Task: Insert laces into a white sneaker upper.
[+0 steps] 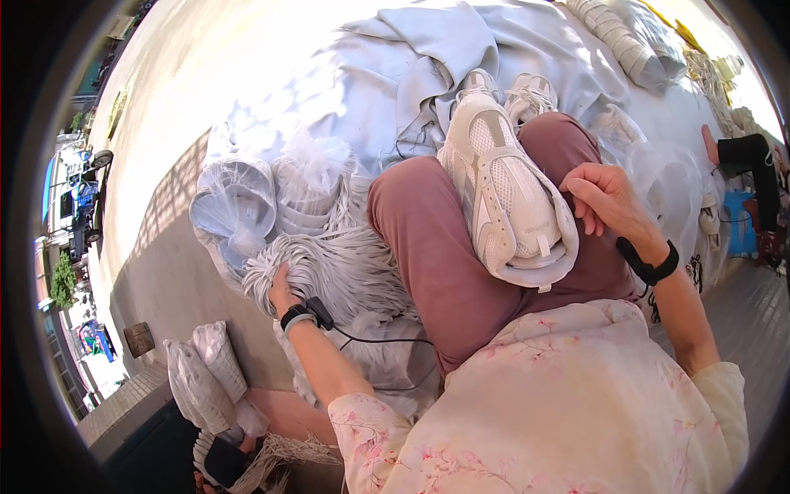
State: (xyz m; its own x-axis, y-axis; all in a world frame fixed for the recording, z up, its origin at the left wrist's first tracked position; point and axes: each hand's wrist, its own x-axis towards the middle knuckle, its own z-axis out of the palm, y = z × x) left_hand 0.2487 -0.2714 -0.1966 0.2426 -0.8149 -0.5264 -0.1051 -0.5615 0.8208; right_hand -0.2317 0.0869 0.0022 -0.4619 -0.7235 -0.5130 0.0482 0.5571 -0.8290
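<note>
A pale cream and grey shoe upper (504,185) with mesh panels lies across my lap, its heel opening toward me and no lace in its eyelets. My right hand (605,198) hangs by its right edge with curled fingers, thumb and forefinger together; whatever may be between them is too small to tell. To my left spreads a thick bundle of white shoelaces (354,276). My left hand (282,292) is closed on the near left end of that bundle, with its fingertips partly hidden among the strands.
Behind the lap shoe stands another laced shoe (531,97). Plastic-wrapped shoe uppers (234,206) sit beyond the laces. A grey sheet (395,58) covers the surface ahead. A black cable (378,341) runs from my left wrist. Another person's foot (709,146) shows far right.
</note>
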